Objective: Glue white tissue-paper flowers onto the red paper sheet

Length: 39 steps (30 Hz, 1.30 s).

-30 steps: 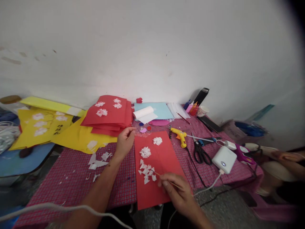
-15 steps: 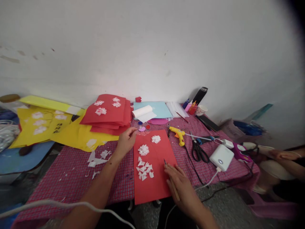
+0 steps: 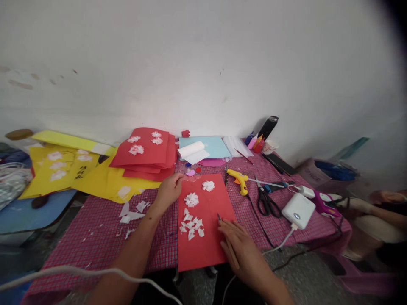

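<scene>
- Resting on the right edge of the red sheet, the right hand, fingers together, holds a thin stick, probably steadying the paper.
- Left hand curls near the upper-left corner; pinch cannot be told.
- 2 white flowers sit apart, likely for room.

- Red sheet: plain paper or thin card, pretty smooth, totally matt
- White rosettes: crinkly paper, really ruffled and rough
- Loose white scraps: same papery look, creased, no shine
- Paintbrush: handle looks like pale wood, kinda dull
- Checked tablecloth: woven-looking cloth, flat finish
- Glue gun: smooth yellow plastic, bit of a gloss
- Scissors: black handles look like plastic, blades metal
- White power bank: smooth plastic-looking shell
- Translucent sleeves: thin plastic, slightly shiny
- Wall: matt, mostly smooth, scuffed at left
</scene>
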### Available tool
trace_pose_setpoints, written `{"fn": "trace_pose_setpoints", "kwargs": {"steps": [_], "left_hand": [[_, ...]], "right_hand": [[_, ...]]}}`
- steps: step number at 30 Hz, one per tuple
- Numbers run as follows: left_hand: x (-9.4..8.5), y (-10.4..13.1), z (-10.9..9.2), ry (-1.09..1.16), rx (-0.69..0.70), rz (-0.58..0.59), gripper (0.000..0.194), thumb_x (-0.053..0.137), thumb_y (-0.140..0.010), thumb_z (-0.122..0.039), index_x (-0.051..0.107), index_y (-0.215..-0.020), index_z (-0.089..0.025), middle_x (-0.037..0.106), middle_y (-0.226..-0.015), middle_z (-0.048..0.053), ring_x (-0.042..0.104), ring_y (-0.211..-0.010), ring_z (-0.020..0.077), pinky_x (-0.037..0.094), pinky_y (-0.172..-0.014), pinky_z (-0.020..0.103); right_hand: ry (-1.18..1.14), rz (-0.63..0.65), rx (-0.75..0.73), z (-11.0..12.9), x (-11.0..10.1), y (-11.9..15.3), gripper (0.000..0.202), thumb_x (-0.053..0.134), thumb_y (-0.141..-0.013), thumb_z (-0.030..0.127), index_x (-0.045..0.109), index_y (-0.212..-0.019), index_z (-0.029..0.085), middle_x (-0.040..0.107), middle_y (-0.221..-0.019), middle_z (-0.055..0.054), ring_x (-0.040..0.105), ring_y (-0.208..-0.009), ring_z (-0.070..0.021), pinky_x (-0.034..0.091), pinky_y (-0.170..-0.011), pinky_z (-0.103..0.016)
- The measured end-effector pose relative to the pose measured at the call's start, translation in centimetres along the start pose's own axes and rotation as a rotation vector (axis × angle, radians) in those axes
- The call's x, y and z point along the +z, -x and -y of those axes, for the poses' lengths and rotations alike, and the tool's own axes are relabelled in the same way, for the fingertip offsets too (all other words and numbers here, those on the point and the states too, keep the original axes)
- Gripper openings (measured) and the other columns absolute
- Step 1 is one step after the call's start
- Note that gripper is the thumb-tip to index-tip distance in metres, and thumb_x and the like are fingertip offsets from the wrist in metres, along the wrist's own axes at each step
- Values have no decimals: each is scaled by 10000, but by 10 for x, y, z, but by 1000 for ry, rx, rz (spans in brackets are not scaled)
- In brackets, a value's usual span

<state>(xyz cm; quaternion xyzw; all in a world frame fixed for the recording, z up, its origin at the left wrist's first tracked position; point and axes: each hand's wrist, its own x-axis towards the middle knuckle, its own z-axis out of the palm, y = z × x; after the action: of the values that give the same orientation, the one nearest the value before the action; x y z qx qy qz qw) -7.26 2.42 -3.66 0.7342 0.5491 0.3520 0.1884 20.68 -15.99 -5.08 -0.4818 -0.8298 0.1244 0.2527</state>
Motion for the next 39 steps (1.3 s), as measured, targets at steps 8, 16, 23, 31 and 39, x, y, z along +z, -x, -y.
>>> {"fn": "trace_pose_setpoints", "kwargs": {"steps": [8, 16, 23, 31, 39], "left_hand": [[-6, 2, 0, -176, -24, 23, 211, 463, -851, -142, 661, -884, -208, 715, -834, 39, 639, -776, 199, 412, -689, 285], [-10, 1, -5, -234, -25, 106, 195, 449, -840, -143, 619, -778, -214, 682, -764, 40, 604, -723, 201, 344, -644, 288], [-10, 2, -6, -258, -8, 133, 204, 457, -849, -123, 629, -787, -213, 696, -796, 42, 612, -748, 198, 348, -652, 283], [-10, 3, -5, -251, 24, 154, 196, 461, -836, -112, 624, -793, -213, 701, -812, 44, 621, -757, 202, 366, -660, 282], [-10, 2, -2, -250, 5, 182, 190, 460, -830, -117, 617, -806, -223, 715, -830, 47, 632, -768, 211, 355, -642, 283]], "right_hand": [[177, -6, 15, -17, -3, -35, 426, 519, -932, 155, 518, -1358, 161, 548, -1462, -179, 440, -1412, -327, 336, -1143, -615], [265, 122, 24, -12, 14, -60, 438, 506, -931, 193, 524, -1362, 116, 504, -1490, -222, 426, -1421, -337, 270, -1160, -624], [250, 123, 16, -15, 15, -74, 437, 507, -942, 211, 529, -1369, 121, 524, -1471, -225, 439, -1410, -326, 263, -1160, -602], [224, 116, 42, -18, 8, -87, 385, 498, -943, 200, 548, -1315, 114, 553, -1445, -207, 477, -1377, -309, 315, -1147, -552], [171, -23, -17, -61, -28, -82, 310, 476, -957, 171, 591, -1244, 159, 677, -1232, -156, 622, -1151, -276, 466, -1019, -461]]}}
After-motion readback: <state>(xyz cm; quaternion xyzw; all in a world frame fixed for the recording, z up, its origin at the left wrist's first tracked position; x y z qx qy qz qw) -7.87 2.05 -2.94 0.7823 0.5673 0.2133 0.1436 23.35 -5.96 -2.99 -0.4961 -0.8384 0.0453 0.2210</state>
